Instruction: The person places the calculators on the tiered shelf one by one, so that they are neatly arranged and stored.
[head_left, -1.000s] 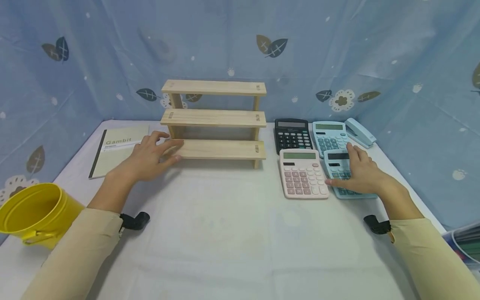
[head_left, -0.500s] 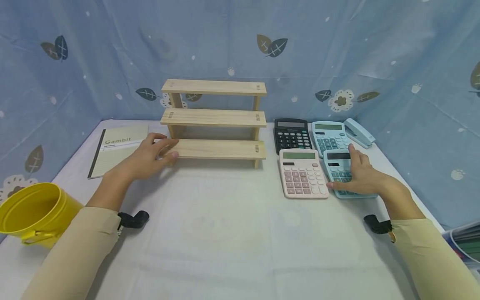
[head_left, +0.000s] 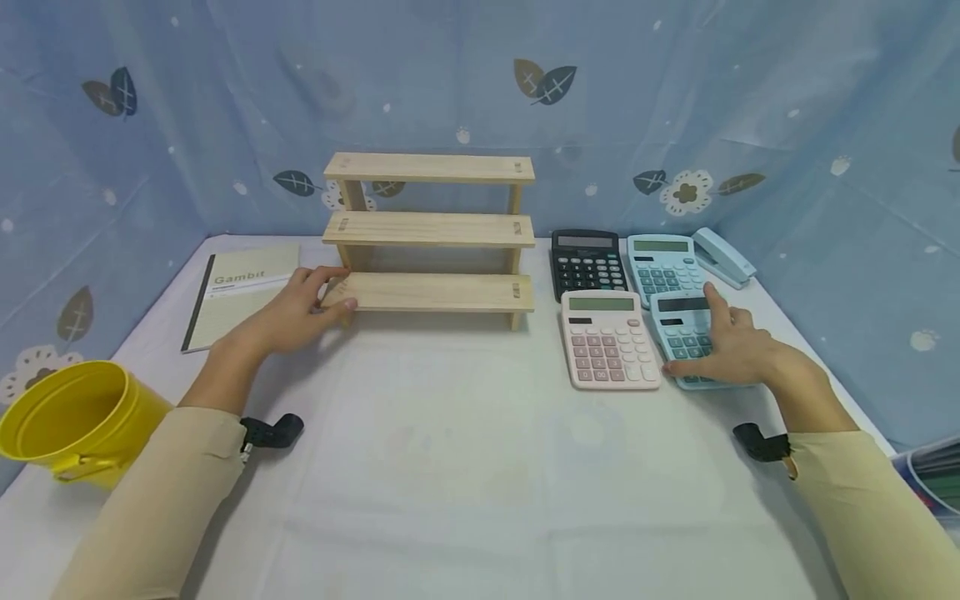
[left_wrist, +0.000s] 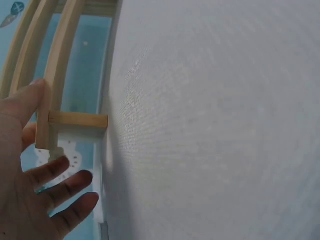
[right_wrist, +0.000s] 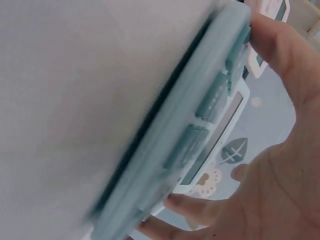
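Note:
In the head view my left hand (head_left: 296,312) is at the left end of a three-tier wooden display shelf (head_left: 435,292). Thumb and index finger pinch the end of its lowest board; in the left wrist view the other fingers spread loosely below the wooden shelf (left_wrist: 50,100). My right hand (head_left: 738,346) spans the front light blue calculator (head_left: 682,329), thumb on its left edge and fingers at its right. The right wrist view, blurred, has the blue calculator (right_wrist: 175,135) between thumb and fingers. A pink calculator (head_left: 609,342) lies just left of it.
Behind lie a black calculator (head_left: 587,262), another light blue calculator (head_left: 663,265) and a pale blue stapler-like object (head_left: 723,257). On the left are a Gambit notebook (head_left: 240,296) and a yellow bucket (head_left: 82,421). A container (head_left: 926,483) is cut off at the right edge.
My left hand has drawn slightly left along the lowest board to its end. My right hand stays at the front blue calculator, moved slightly right. The head view has tilted a little.

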